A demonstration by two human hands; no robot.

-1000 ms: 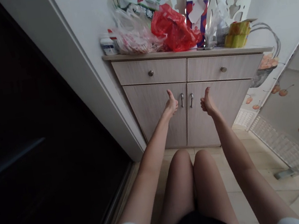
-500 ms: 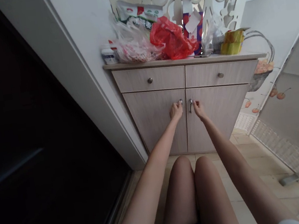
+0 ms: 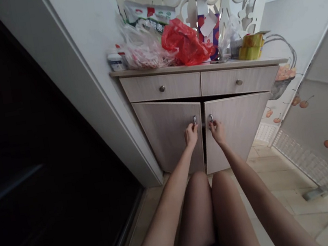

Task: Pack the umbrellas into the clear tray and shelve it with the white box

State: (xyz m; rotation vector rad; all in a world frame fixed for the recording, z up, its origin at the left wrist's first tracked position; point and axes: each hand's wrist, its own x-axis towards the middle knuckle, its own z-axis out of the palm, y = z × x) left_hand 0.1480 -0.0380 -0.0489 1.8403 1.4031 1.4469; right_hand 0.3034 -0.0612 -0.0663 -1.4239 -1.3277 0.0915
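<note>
A low wood-grain cabinet (image 3: 165, 88) stands against the wall ahead of my knees. My left hand (image 3: 190, 134) is closed on the metal handle (image 3: 194, 119) of the left door (image 3: 165, 133). My right hand (image 3: 217, 130) is closed on the handle (image 3: 211, 117) of the right door (image 3: 239, 122). Both doors stand slightly ajar, with a dark gap under the two shut drawers above them. The inside of the cabinet is hidden.
On the cabinet top lie a red plastic bag (image 3: 185, 46), clear bags (image 3: 143, 50), a small white jar (image 3: 116, 61) and a yellow-green pack (image 3: 247, 42). A dark doorway (image 3: 33, 159) is at left. A white panel with cherry prints (image 3: 321, 124) leans at right.
My hands went from thumbs-up in front of the doors to gripping the two handles. Both doors have since swung a little way out toward me.
</note>
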